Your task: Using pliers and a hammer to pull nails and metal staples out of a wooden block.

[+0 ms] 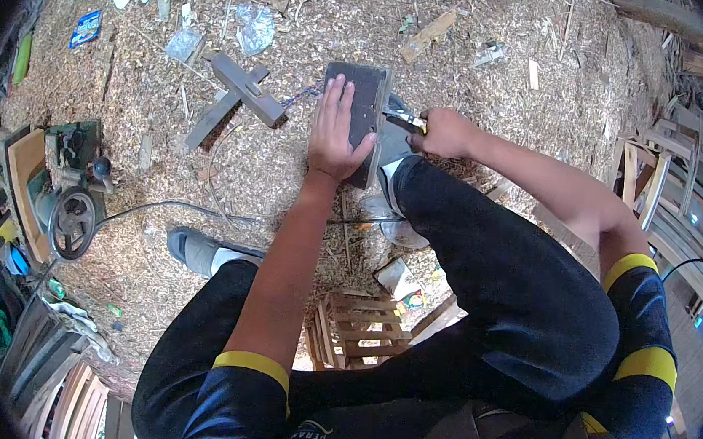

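Observation:
My left hand (336, 132) lies flat, palm down, on the dark face of a rectangular wooden block or board (362, 103) near the middle of the view. My right hand (445, 132) is closed around the handle of a metal hand tool (404, 118). That tool reaches to the block's right edge, where its tip is hidden, so its exact kind cannot be told. My right foot in a grey sandal is beside the block, under the tool. To the left, a wooden marking gauge or similar cross-shaped wooden tool (246, 90) rests on the shavings.
Wood shavings cover the ground. A machine with a handwheel (72, 223) stands at left, and a black cable (181, 204) crosses the ground. A small slatted wooden stool (366, 326) is below me. Plastic scraps (255, 29) and a wood offcut (428, 35) lie ahead; timber (691, 252) is stacked at right.

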`<state>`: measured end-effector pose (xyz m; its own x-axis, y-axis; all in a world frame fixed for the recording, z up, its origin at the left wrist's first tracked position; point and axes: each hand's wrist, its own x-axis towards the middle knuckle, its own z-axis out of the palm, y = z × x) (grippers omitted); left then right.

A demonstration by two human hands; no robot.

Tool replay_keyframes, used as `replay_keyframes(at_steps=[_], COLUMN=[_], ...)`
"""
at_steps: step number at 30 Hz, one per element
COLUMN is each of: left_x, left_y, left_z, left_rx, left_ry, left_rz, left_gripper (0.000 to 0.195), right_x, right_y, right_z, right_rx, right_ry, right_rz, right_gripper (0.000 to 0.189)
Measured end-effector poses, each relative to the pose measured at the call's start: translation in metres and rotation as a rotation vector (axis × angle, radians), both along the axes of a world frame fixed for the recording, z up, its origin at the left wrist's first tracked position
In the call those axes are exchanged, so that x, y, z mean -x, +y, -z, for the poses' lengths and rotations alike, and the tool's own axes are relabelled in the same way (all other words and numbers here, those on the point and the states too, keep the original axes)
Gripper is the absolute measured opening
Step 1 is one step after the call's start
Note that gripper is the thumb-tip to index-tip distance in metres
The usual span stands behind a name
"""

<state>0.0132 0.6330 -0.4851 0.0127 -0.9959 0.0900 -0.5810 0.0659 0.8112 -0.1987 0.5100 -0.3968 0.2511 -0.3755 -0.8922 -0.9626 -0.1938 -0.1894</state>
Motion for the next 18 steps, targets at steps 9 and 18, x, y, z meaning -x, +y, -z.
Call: replay_keyframes(at_steps=[9, 18], left_x=[0.0, -0.003], left_y=[-0.003, -0.003], left_z=[0.006, 0.009], left_rx=[0.032, 0.021], left_ry=[-0.02, -0.028], left_rz=[0.005, 0.001], left_gripper=[0.094, 0.103], right_x=[0.022, 0.019], right_y=[-0.007, -0.005], right_z=[0.035, 0.004], right_rx=[-0.059, 0.253], right_ry=[-0.238, -0.131], right_rz=[0.051, -0.199], right_gripper=[0.052, 0.042])
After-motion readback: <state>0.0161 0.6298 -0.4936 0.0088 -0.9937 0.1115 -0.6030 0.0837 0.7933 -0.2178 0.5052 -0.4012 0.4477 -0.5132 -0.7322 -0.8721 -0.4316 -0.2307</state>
